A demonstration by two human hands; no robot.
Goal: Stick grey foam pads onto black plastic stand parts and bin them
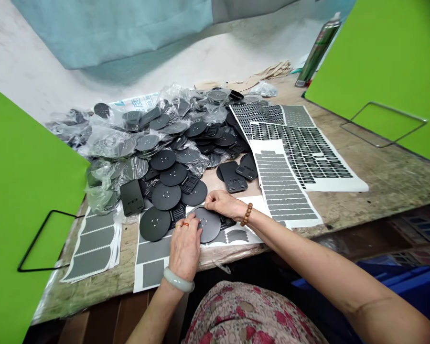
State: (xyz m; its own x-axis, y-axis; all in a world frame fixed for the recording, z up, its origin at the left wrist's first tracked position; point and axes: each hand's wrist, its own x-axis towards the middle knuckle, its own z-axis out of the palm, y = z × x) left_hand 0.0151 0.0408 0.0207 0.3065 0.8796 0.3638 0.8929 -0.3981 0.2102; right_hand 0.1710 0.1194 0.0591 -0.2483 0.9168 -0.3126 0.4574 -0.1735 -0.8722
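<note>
A round dark disc [209, 226] lies in front of me near the table's front edge, on a sheet of grey stickers [237, 236]. My left hand [185, 243], with rings and a pale bangle, grips the disc's left edge with its fingers held together. At the disc's far edge, the fingers of my right hand [223, 202] are pinched; what they hold is too small or hidden to make out. A beaded bracelet circles that wrist. Close by on the left lie several black discs with small holes [155, 223], overlapping one another and black folding stands [189, 183].
Behind is a heap of plastic-wrapped black parts [146, 142]. Sticker sheets [284, 186] overlap on the right; more sheets [94, 244] lie at left. Green panels [387, 62] with wire handles flank the table. A spray can [318, 50] stands at the back right.
</note>
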